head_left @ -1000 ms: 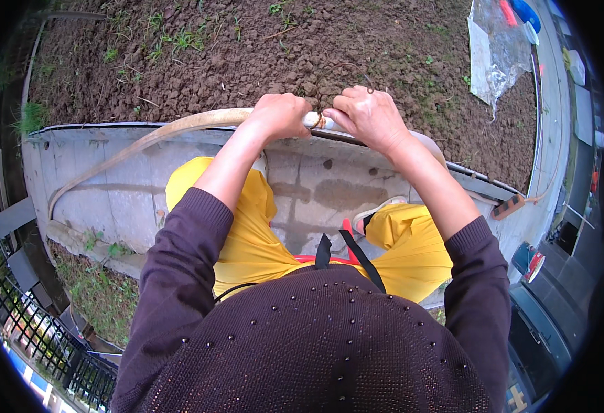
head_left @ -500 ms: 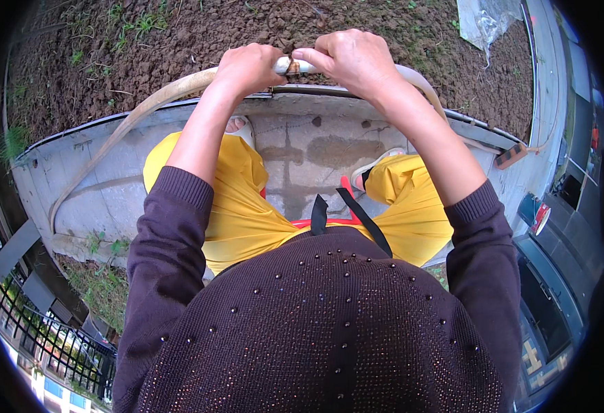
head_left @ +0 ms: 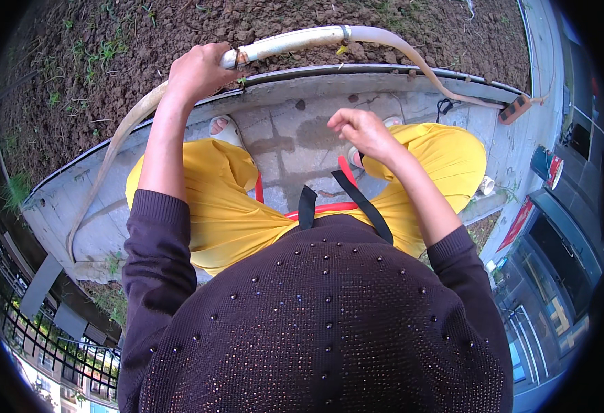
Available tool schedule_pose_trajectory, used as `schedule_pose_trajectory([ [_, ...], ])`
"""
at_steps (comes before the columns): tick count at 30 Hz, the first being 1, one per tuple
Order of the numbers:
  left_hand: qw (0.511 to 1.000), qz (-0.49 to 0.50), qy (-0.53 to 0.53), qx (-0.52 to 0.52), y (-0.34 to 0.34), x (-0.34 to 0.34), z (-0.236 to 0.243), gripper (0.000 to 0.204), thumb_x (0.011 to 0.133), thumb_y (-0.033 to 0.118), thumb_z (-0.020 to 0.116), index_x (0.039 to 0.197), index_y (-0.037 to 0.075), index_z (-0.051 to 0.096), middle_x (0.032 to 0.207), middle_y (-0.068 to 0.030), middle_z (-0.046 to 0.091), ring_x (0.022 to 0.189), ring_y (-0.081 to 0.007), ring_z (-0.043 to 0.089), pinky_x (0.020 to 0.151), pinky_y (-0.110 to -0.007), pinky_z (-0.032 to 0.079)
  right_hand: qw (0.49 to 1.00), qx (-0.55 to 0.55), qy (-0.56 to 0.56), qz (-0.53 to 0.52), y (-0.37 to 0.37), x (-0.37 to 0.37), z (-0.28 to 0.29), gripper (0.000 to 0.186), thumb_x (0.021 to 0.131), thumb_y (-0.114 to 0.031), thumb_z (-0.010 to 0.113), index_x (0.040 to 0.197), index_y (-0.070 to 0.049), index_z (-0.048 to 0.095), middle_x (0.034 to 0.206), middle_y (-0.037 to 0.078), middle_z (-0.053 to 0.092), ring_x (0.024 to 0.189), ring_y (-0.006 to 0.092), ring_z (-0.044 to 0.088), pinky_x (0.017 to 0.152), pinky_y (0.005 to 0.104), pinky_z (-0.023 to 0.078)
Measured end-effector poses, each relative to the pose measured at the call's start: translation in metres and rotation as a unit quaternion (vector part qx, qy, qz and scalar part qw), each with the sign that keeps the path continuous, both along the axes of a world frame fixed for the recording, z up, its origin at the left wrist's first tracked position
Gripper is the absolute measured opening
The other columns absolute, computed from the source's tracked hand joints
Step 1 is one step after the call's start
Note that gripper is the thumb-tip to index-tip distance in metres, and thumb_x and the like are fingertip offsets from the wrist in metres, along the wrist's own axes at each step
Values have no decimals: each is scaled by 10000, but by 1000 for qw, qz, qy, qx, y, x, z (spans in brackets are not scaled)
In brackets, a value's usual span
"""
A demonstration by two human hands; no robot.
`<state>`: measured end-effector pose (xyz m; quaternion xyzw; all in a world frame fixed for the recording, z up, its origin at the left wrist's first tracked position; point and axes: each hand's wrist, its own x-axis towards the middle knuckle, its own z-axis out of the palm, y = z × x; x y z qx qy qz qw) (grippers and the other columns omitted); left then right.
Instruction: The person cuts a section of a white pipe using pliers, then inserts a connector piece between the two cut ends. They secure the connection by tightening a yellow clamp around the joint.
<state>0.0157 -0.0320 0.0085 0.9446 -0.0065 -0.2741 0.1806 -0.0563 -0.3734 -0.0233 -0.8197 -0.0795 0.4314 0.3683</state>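
Note:
A long, pale hose (head_left: 295, 41) arches across the soil ahead of me, with a whiter length in its middle. My left hand (head_left: 199, 72) is closed around it, just left of a joint with a dark tie and rusty stain (head_left: 241, 58). Farther right, a dark band (head_left: 346, 33) circles the hose. My right hand (head_left: 365, 133) is off the hose, raised over the paving between my knees. Its fingers are loosely bent and a little apart, with nothing visible in them.
A concrete kerb (head_left: 281, 81) edges the bed of crumbly brown soil (head_left: 261, 17). The hose passes a brick (head_left: 514, 109) at the right, near a dark loop of cord (head_left: 444, 106). A red and white bucket-like container (head_left: 554, 172) stands farther right. Black fencing (head_left: 75, 358) is at lower left.
My right hand has let go of the hose and come down toward me. My left hand, still gripping, has moved left, and the hose's banded white length now shows to its right.

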Motion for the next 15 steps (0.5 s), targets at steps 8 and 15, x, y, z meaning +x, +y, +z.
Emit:
schedule_pose_trajectory([
  [8, 1000, 17, -8, -11, -4, 4, -2, 344, 751, 367, 789, 971, 111, 727, 852, -123, 730, 846, -323, 709, 757, -435, 536, 928, -45, 246, 278, 10, -150, -141, 265, 862, -234, 586, 1025, -96, 743, 945, 111, 750, 872, 298, 708, 792, 427, 546],
  [15, 998, 46, 30, 7, -10, 8, 9, 345, 761, 375, 801, 927, 84, 716, 805, -155, 706, 821, -354, 696, 732, -446, 521, 871, -2, 287, 399, 25, -182, -135, 459, 958, -384, 435, 1185, -81, 697, 1248, 226, 658, 1176, 400, 616, 1011, 454, 469],
])
